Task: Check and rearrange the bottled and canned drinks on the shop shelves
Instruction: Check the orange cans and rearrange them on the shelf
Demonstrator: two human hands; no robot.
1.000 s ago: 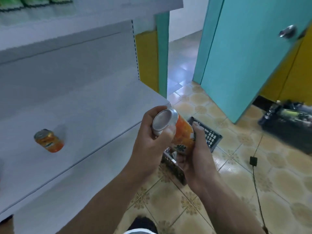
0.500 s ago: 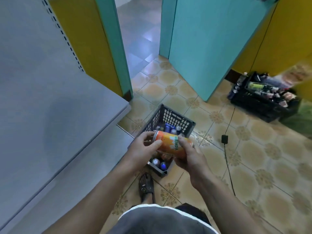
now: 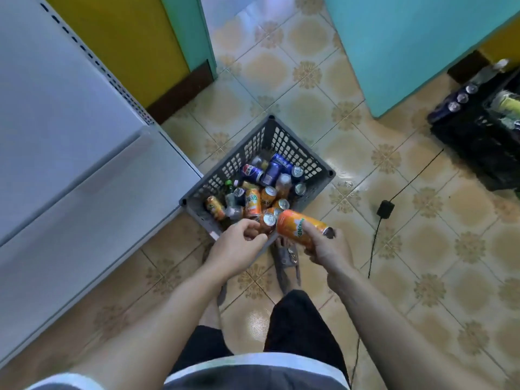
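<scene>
My right hand [image 3: 327, 249] grips an orange Mirinda can [image 3: 299, 228], held on its side above the near corner of a grey plastic basket [image 3: 301, 146] on the floor. The basket holds several orange and blue cans [image 3: 271, 173] and a few bottles. My left hand [image 3: 235, 247] is just left of the held can and apart from it. Its fingers are loosely curled beside another orange can [image 3: 268, 220] in the basket and hold nothing.
A white shop shelf [image 3: 70, 122] fills the left side, its lower boards bare in view. A black crate [image 3: 478, 142] with drinks stands at the right by a teal door [image 3: 408, 52]. A black cable and adapter [image 3: 385, 209] lie on the tiled floor.
My view has swung down from the shelf to the basket. My left hand has let go of the orange can, which my right hand now holds alone, lower over the basket.
</scene>
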